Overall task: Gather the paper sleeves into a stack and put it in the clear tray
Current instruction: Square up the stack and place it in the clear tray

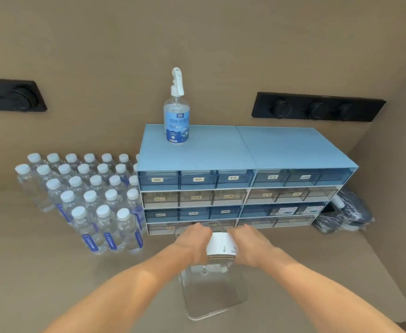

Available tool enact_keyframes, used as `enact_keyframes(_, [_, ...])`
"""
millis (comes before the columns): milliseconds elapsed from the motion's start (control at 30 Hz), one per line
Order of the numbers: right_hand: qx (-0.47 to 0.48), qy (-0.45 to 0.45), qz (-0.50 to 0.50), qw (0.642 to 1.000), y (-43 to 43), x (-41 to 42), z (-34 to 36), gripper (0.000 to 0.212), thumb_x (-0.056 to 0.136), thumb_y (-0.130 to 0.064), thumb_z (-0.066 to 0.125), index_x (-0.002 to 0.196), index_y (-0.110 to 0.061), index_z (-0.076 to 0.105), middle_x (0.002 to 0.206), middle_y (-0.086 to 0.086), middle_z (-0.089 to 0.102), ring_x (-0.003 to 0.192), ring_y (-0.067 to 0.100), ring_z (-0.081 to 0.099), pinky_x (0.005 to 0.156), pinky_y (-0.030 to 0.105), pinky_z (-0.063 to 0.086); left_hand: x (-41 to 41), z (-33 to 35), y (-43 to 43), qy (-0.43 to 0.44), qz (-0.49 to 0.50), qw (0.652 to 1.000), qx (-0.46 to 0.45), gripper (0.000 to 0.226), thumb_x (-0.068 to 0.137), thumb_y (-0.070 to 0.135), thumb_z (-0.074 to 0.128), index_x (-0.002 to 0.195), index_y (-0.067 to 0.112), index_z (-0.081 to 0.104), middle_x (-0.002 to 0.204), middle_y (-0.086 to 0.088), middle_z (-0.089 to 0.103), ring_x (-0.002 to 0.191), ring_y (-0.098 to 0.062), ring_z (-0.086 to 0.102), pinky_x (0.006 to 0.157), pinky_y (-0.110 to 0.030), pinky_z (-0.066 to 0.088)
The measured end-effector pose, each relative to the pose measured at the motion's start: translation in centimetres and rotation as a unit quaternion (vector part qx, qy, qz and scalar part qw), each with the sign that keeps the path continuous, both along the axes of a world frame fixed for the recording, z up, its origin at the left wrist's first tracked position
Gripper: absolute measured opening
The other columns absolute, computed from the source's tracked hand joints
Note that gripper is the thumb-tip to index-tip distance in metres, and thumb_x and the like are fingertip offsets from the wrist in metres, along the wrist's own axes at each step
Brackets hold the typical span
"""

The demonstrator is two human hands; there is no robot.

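Nearest the camera, two bare forearms reach forward over a tan counter (53,272) toward a clear tray (215,296), a long transparent container lying lengthwise away from the viewer near the counter's front edge.

The left hand (192,243) presses its fingers against the left side of a stack of paper sleeves (221,245), and the right hand (250,246) closes on the right side. Both hands are clamped on the stack from opposite sides, probably to keep the loose sleeves squared up as one block. The white stack, its layered brown edges facing the viewer, sits above the far half of the tray; whether it already rests on the tray floor cannot be told. The near half of the tray looks empty.

From left to right: a black socket panel (12,94) is set in the back wall at the far left. Below it, a block of capped water bottles (89,200) stands on the counter, close to the left hand but apart from it. A blue drawer organiser (242,179) with labelled drawers stands just behind the tray, and its lowest drawers limit how far forward the tray or hands could travel. A spray bottle (176,116) stands on the organiser's top left corner. A second black socket panel (317,108) is on the wall to the right, and a dark plastic-wrapped bundle (346,212) lies at the organiser's right end.
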State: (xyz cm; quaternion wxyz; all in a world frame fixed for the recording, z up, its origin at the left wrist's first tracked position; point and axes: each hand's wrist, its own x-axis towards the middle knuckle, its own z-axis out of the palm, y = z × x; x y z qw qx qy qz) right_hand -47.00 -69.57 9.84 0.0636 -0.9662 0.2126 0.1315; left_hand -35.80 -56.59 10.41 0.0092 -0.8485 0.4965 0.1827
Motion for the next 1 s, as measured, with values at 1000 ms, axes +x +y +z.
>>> enact_keyframes(1000, [0.06, 0.088, 0.132, 0.986, -0.9, 3.2, -5.7, 0.041, 0.072, -0.007, 0.074, 0.108, -0.009, 0.054, 0.109, 0.013, 0.061, 0.098, 0.033, 0.061, 0.078, 0.039, 0.051, -0.4, -7.8, 0.5, 0.0, 0.12, 0.988, 0.1, 0.049, 0.067, 0.027, 0.081, 0.109, 0.016, 0.059, 0.107, -0.006, 0.066, 0.1, -0.025, 0.061, 0.094, -0.037, 0.033])
